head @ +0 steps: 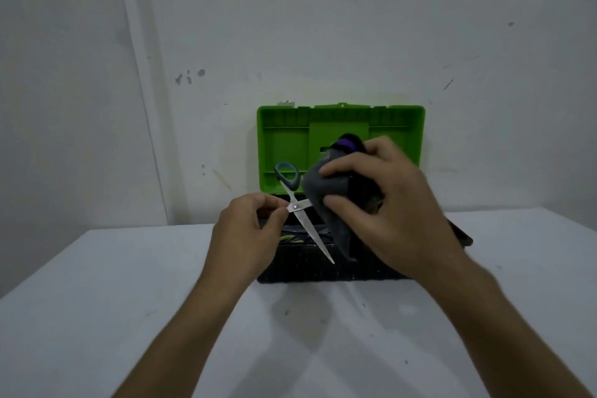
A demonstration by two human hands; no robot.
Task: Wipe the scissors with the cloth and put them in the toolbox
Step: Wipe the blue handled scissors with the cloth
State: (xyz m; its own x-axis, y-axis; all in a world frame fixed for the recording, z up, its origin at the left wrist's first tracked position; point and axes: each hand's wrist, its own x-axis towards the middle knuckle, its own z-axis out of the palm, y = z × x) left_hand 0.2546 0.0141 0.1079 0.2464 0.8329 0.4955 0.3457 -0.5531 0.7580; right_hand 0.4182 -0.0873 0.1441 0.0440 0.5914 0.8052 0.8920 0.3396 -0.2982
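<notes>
Steel scissors (310,229) with dark blue-grey handles hang open in the air above the toolbox (323,271). My left hand (248,229) pinches them near the pivot screw. One handle loop points up and left, and one blade points down toward the box's front wall. My right hand (384,203) grips a dark grey cloth (326,194) wrapped over the other handle and blade, which are hidden. The toolbox is black with a green lid (284,139) standing open against the wall.
The toolbox sits on a white table (129,300) pushed against a pale, scuffed wall. Dark tools lie inside the box, partly hidden by my hands. Bare tabletop lies to the left, right and front of the box.
</notes>
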